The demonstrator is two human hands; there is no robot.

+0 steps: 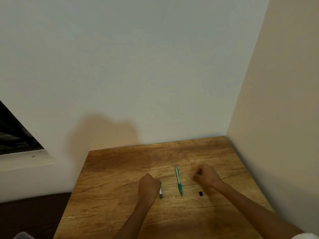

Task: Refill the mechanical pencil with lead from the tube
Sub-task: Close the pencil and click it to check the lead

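A green mechanical pencil (178, 180) lies on the wooden table (120, 195), its length running away from me, tip toward me. Left of it lies a small grey lead tube (160, 194); my left hand (148, 185) is curled over its far end and touches it. My right hand (205, 175) rests to the right of the pencil as a loose fist, fingertips pinched together; whether something tiny sits between them is too small to tell. A small black piece (200, 193) lies near my right wrist.
The table stands in a corner, with a white wall (138, 75) behind it and a beige wall (279, 118) along its right side. A dark window opening (13, 135) is at the left, and dark floor lies below the table's left edge.
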